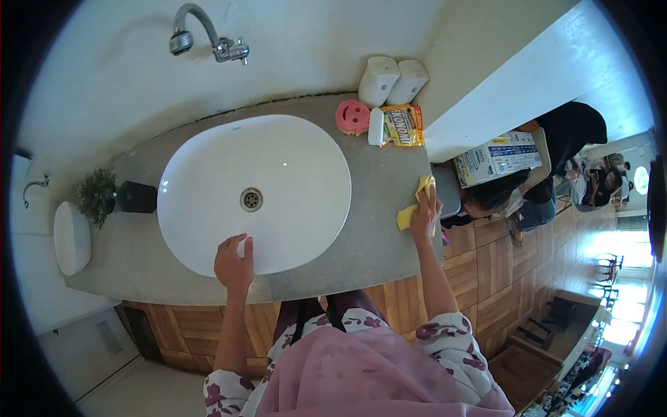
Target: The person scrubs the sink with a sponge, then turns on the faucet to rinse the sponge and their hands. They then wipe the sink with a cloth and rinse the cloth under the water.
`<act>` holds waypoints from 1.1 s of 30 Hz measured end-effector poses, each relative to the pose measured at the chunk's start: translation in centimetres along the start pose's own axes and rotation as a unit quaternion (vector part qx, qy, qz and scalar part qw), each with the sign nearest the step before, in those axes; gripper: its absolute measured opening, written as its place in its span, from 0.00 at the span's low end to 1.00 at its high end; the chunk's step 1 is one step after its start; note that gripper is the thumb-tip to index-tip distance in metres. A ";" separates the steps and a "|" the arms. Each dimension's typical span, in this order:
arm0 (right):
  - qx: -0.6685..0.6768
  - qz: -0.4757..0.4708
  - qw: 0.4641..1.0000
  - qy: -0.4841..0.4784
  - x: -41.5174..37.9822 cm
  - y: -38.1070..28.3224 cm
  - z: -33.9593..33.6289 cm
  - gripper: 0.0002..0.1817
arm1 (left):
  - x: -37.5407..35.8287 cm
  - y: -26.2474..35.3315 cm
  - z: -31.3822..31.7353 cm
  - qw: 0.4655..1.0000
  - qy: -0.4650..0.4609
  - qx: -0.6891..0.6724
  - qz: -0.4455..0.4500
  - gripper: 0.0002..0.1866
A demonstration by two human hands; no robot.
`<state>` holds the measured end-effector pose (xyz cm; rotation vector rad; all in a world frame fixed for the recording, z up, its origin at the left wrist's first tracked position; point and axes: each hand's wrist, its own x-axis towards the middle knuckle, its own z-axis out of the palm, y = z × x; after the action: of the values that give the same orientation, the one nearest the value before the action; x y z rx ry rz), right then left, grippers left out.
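At the counter's right edge my right hand (424, 219) is closed on a yellow cloth (406, 217). Part of the cloth sticks out past the fingertips and another part lies on the grey countertop (379, 208). My left hand (234, 265) is at the front rim of the white oval sink (306, 149), its thumb apart from the bent fingers and nothing seen in it. A round metal drain (251, 199) sits in the middle of the basin.
A curved metal faucet (201, 28) comes out of the wall. A pink smiley sponge (353, 117), an orange-yellow packet (403, 126) and white bottles (379, 81) stand at the back right. Left of the sink are a dark pot (136, 197) and a plant (97, 197). People sit beyond the wall.
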<state>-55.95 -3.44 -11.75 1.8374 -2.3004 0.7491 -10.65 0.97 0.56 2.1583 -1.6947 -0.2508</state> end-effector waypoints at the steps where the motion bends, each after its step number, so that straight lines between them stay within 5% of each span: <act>1: 0.001 -0.001 1.000 -0.002 1.9 -0.2 1.0 0.25 | 0.1 0.0 0.1 1.000 0.007 0.011 -0.002 0.10; 6: -0.017 0.136 0.990 -0.044 8.5 -4.1 2.6 0.27 | 0.1 0.5 0.1 0.999 0.019 0.014 -0.035 0.10; 8: -0.027 0.112 0.993 -0.030 7.6 -4.1 3.9 0.28 | 0.1 0.8 0.0 0.999 0.018 0.014 -0.044 0.10; 13: 0.101 -0.091 0.990 -0.045 2.9 -7.7 4.5 0.25 | 0.1 0.4 0.4 0.998 0.031 0.003 -0.055 0.10; 17: 0.162 -0.238 0.939 -0.187 -5.3 -11.9 5.4 0.21 | 0.2 0.4 0.3 0.997 0.041 0.011 -0.066 0.10; 20: 0.256 -0.186 0.928 -0.197 -6.8 -14.6 -0.6 0.18 | 0.2 0.9 0.1 0.996 0.034 0.009 -0.082 0.11; 23: 0.299 -0.280 0.867 -0.284 -5.8 -11.4 -3.0 0.16 | 0.2 0.9 -0.2 0.996 0.020 0.016 -0.087 0.11; 25: 0.308 -0.326 0.780 -0.437 -3.8 -8.4 -2.9 0.19 | 0.1 0.8 0.0 0.995 0.020 0.017 -0.093 0.11; 29: 0.302 -0.166 0.912 -0.222 4.8 -9.5 -0.3 0.20 | 0.2 0.7 0.0 0.993 0.048 0.009 -0.104 0.11; 33: 0.163 -0.204 0.947 -0.186 6.7 -13.3 3.4 0.22 | 0.0 0.6 0.1 0.992 0.062 0.022 -0.107 0.11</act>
<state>-44.52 -12.82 -8.11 2.6980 -1.9444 0.8067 -11.25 0.79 0.70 2.3383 -1.4150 -0.1362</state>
